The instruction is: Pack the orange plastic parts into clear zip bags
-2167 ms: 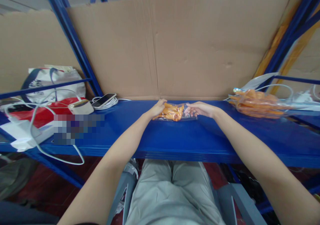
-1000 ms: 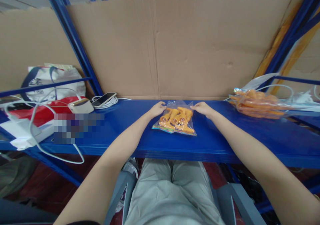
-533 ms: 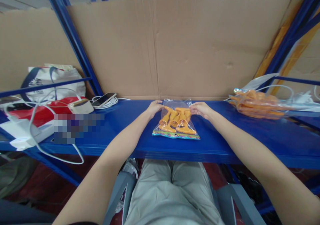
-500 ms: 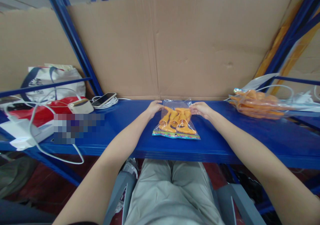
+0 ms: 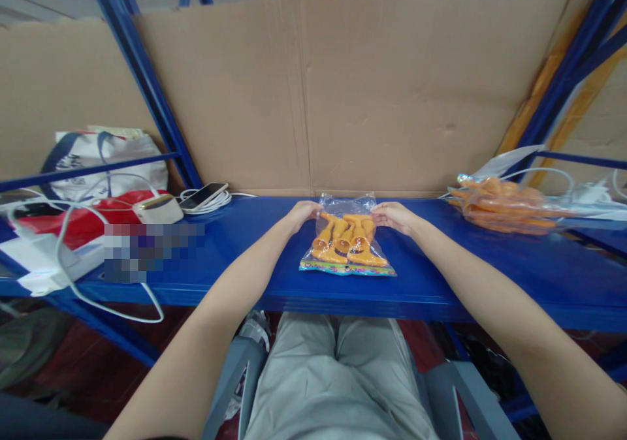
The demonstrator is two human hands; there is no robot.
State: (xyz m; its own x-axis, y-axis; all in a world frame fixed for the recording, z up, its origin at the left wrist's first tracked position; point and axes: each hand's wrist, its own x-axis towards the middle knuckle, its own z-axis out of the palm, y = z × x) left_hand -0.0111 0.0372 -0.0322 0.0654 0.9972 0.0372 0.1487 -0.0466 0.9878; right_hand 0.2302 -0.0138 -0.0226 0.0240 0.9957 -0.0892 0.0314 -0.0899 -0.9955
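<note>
A clear plastic bag [image 5: 337, 207] lies on the blue shelf right in front of me, its coloured, patterned strip toward me. Inside show several orange plastic pieces [image 5: 347, 236], shaped somewhat like small boots or feet with hollow openings. My left hand [image 5: 304, 213] is closed on the bag's left edge near the far end. On the opposite side, my right hand [image 5: 394, 217] pinches the right edge at about the same height. Fingertips of both hands are partly hidden at the plastic.
More bagged orange pieces [image 5: 509, 202] lie at the right of the blue shelf [image 5: 245, 267]. To the left are a phone [image 5: 206, 196] on a coiled white cable, a red item, a white power strip [image 5: 53, 264] and a tote bag [image 5: 112, 156]. Cardboard [image 5: 392, 100] stands behind.
The bag's near edge has shifted slightly toward me and to the right. My left hand sits a little lower, and both hands keep hold of the bag's sides.
</note>
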